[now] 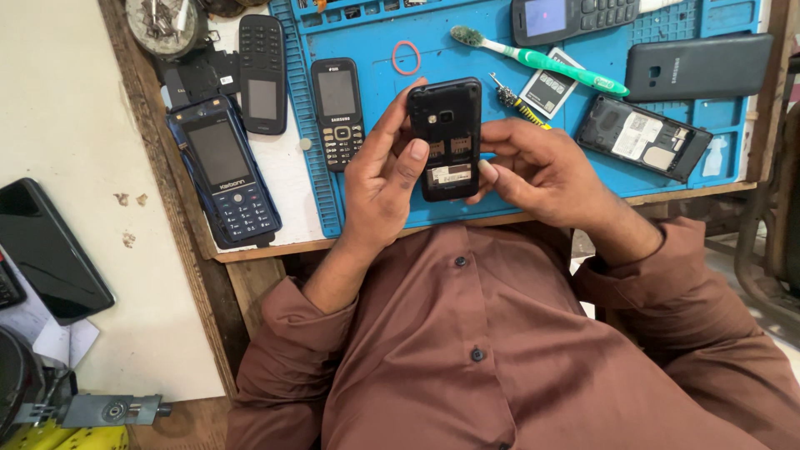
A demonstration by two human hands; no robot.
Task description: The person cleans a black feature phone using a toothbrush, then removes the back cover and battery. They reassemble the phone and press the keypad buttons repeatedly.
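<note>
Both hands' fingers held an opened black phone (448, 137): left hand (383, 179) gripping, right hand (542, 171) steadying, above the blue mat (467, 58).

On the blue mat (467, 62), 2 phones (337, 112) show grey screens; the held phone (448, 137) has a white label (450, 174).
</note>
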